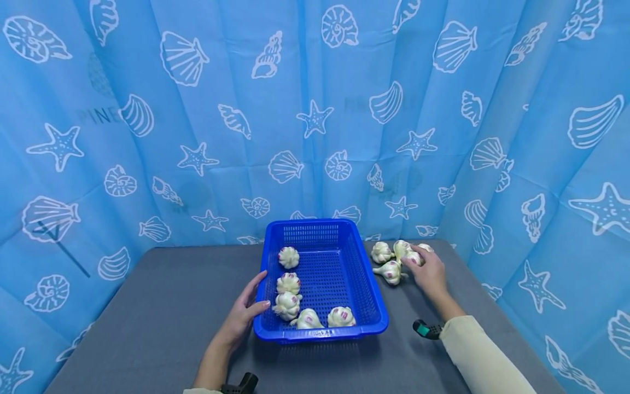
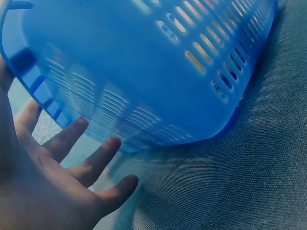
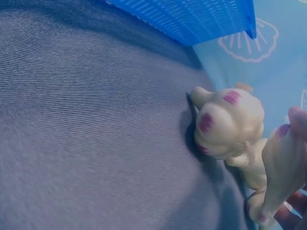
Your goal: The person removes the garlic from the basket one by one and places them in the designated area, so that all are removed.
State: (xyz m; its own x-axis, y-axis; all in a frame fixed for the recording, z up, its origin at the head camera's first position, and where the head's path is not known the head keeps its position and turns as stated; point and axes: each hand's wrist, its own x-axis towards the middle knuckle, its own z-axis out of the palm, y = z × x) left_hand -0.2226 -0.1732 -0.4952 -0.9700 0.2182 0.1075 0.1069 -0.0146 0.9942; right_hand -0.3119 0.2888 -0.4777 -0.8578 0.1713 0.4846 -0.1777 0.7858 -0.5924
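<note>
A blue plastic basket (image 1: 315, 331) stands on the grey table with several white, purple-marked garlic bulbs (image 1: 287, 305) along its left and near sides. My left hand (image 1: 241, 316) holds its left rim, thumb over the edge. In the left wrist view, the other fingers of that hand (image 2: 62, 165) are spread along the outside of the basket wall (image 2: 129, 62). Right of the basket, my right hand (image 1: 429, 273) grips a garlic bulb (image 3: 283, 165) among several others. Beside it lies another bulb (image 3: 228, 122). The right wrist view cuts off most of the right hand (image 3: 300, 211).
A grey cloth covers the table (image 1: 187, 306). Behind and on both sides hangs a blue curtain (image 1: 315, 137) with white shell prints, close to the table's back edge. A black wrist device (image 1: 427, 329) is by the right sleeve (image 1: 482, 350).
</note>
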